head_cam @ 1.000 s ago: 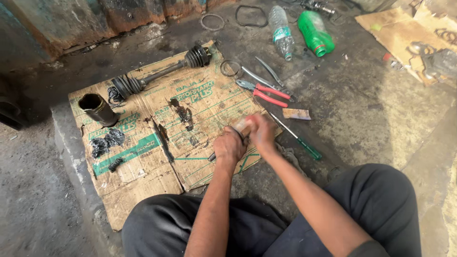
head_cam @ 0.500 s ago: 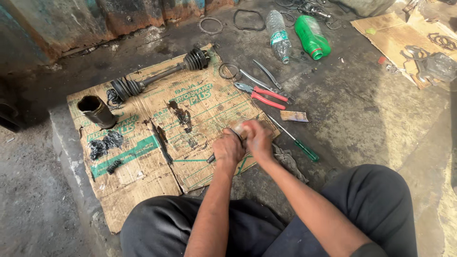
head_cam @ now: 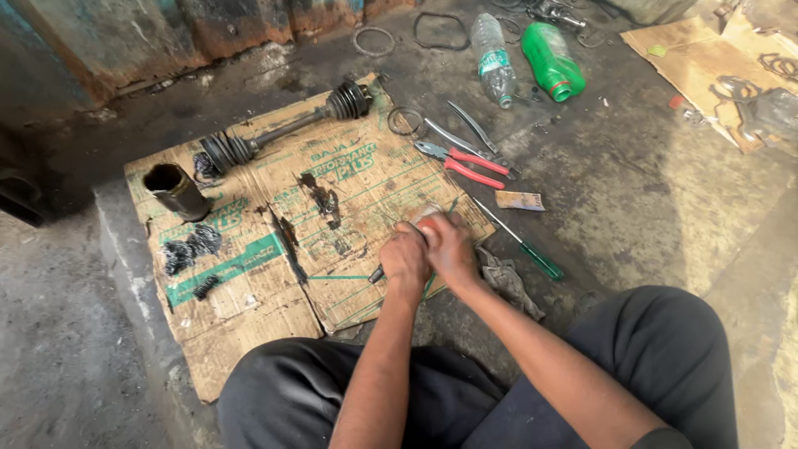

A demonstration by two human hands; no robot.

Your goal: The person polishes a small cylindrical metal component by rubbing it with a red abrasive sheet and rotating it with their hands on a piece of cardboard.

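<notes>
Hands (head_cam: 428, 249) over cardboard (head_cam: 249, 291) (clasped object mostly hidden)

two bare hands, the left hand (head_cam: 405, 258) and the right hand (head_cam: 450, 245), are pressed together over one flattened brown cardboard sheet (head_cam: 249, 291) on the floor. on it lie one dark metal drive shaft with two ribbed rubber boots (head_cam: 283, 133), one dark greasy metal cup (head_cam: 176, 191) and one heap of black greasy bits (head_cam: 189, 248). beside it are one pair of red-handled pliers (head_cam: 464, 162), one pair of plain steel pliers (head_cam: 474, 133), one green-handled screwdriver (head_cam: 522, 241), one thin metal ring (head_cam: 405, 121) and one grey rag (head_cam: 509, 281). farther off stand two bottles: one clear plastic bottle (head_cam: 492, 60) and one green plastic bottle (head_cam: 551, 61).
</notes>
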